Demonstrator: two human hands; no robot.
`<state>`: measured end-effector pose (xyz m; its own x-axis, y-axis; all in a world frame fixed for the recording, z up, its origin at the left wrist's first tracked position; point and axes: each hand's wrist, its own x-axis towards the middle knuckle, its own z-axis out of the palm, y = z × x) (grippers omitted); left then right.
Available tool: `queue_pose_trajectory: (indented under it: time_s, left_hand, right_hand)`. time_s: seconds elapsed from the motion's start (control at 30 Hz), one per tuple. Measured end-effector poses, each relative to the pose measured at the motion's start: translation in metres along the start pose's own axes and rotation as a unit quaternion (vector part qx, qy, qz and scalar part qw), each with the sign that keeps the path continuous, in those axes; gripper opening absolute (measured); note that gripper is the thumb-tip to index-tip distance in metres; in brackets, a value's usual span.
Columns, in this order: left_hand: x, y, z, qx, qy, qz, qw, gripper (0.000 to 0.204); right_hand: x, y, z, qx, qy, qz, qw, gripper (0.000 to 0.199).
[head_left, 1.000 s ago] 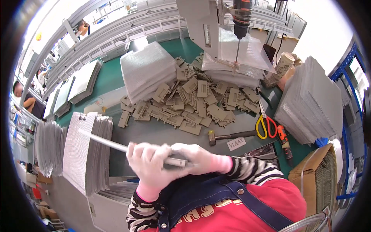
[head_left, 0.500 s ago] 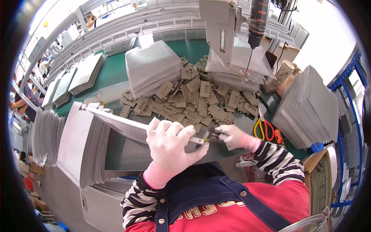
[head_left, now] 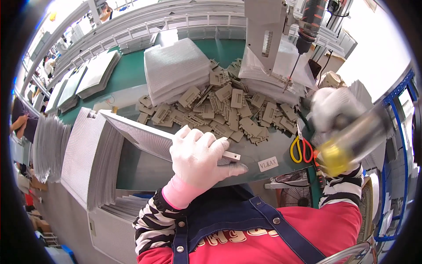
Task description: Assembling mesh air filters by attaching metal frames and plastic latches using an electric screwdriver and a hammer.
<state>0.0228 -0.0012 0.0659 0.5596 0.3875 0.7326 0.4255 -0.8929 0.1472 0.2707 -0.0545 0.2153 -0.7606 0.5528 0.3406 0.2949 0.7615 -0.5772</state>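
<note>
My left hand (head_left: 198, 154), in a white glove, is closed around the near end of a flat grey mesh panel (head_left: 143, 136) with a pale frame. The panel stands on its edge, slanting away to the far left toward a stack of similar panels (head_left: 88, 154). At the right, raised and smeared by motion, my gloved right hand (head_left: 334, 110) grips a hammer (head_left: 358, 138) with a yellow striking face. The hammer is well apart from the panel. Beyond my left hand lies a loose heap of beige plastic brackets (head_left: 224, 105).
Scissors (head_left: 301, 149) with yellow and red handles lie at the table's right, near a small white label (head_left: 268, 164). Stacks of wrapped panels (head_left: 176, 66) stand behind the brackets. A power screwdriver (head_left: 305, 39) hangs above the back right. Blue shelving (head_left: 398, 97) stands farther right.
My right hand has swung the hammer from beside the panel's near end up and to the right. My left hand keeps its hold on the panel. The view has shifted slightly.
</note>
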Motion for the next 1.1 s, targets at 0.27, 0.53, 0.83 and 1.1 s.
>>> queue_pose_trajectory:
  time_s: [0.27,0.53,0.83,1.1]
  left_hand:
    - [0.003,-0.005,0.002,-0.002,-0.009,0.006,1.0,0.047]
    - [-0.005,0.003,0.004,0.003,0.052,-0.013,0.999,0.038]
    - [-0.007,0.013,0.007,0.004,0.106,0.006,0.994,0.032]
    - [0.024,0.035,0.039,-0.068,0.068,0.026,0.995,0.029]
  right_hand:
    - [-0.006,0.037,0.048,-0.157,0.145,-0.065,0.975,0.037]
    - [-0.004,0.037,0.065,-0.258,0.117,-0.04,0.958,0.05]
    - [-0.116,0.155,0.204,-0.363,0.13,0.272,0.882,0.03]
    - [-0.016,0.068,-0.026,-0.286,0.598,0.034,0.748,0.052]
